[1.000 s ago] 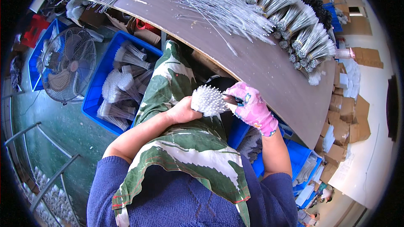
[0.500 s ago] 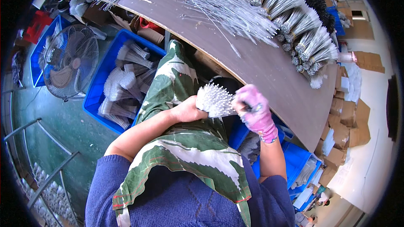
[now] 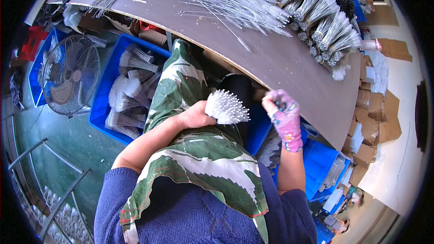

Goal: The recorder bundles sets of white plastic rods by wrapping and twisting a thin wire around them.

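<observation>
My bare left hand (image 3: 197, 115) is wrapped round a bundle of thin white-bristled brushes (image 3: 227, 107) above my lap. The white tips fan out to the right, and the handle ends are hidden by the hand and apron. To the right of the bundle, and apart from it, is my right hand (image 3: 286, 119) in a pink patterned glove, with bare fingertips showing. Its fingers are curled together. Whatever they may hold is too small or hidden to make out.
The brown table (image 3: 312, 86) curves ahead, bearing loose wire brushes (image 3: 230, 2) and tied bundles (image 3: 327, 34). A blue bin (image 3: 101, 104) of brush bundles stands at left beside a fan (image 3: 70, 74). Another blue bin (image 3: 318, 165) is at right, and a metal rack (image 3: 63, 203) lower left.
My right hand has moved away from the brush tips to the right, widening the gap. The left hand keeps its hold on the bundle. The whole view has shifted slightly.
</observation>
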`<state>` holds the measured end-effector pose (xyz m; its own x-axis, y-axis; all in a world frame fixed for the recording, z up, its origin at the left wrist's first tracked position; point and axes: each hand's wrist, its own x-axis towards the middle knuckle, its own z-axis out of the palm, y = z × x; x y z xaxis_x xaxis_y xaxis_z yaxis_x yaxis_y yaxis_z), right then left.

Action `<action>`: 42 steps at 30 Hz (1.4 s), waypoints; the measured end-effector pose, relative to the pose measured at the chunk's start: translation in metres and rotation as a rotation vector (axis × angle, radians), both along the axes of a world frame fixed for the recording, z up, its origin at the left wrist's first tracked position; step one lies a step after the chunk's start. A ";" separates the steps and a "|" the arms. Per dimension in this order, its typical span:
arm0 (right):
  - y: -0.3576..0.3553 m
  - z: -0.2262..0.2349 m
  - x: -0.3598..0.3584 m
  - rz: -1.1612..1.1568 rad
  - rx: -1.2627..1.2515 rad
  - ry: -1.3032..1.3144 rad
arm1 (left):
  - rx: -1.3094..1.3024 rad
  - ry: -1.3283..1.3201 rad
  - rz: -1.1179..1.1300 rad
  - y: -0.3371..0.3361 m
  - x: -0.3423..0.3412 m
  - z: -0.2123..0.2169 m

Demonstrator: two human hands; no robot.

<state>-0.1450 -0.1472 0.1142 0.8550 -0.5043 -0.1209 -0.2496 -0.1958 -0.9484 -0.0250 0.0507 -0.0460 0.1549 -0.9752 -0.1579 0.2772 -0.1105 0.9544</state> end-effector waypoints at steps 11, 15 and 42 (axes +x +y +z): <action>0.019 0.001 0.007 0.358 -0.258 0.159 | -0.048 -0.045 -0.001 0.002 0.002 0.007; 0.019 0.000 0.012 0.378 -0.323 0.109 | -0.068 -0.059 0.004 0.003 0.004 0.009; 0.042 -0.016 0.012 0.164 -0.705 -0.029 | -0.035 0.006 0.189 -0.004 -0.007 0.018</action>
<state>-0.1329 -0.1050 0.0979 0.9243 -0.3189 0.2095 -0.1414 -0.7963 -0.5882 -0.0316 0.0472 -0.0280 0.3349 -0.9338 -0.1257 0.2957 -0.0225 0.9550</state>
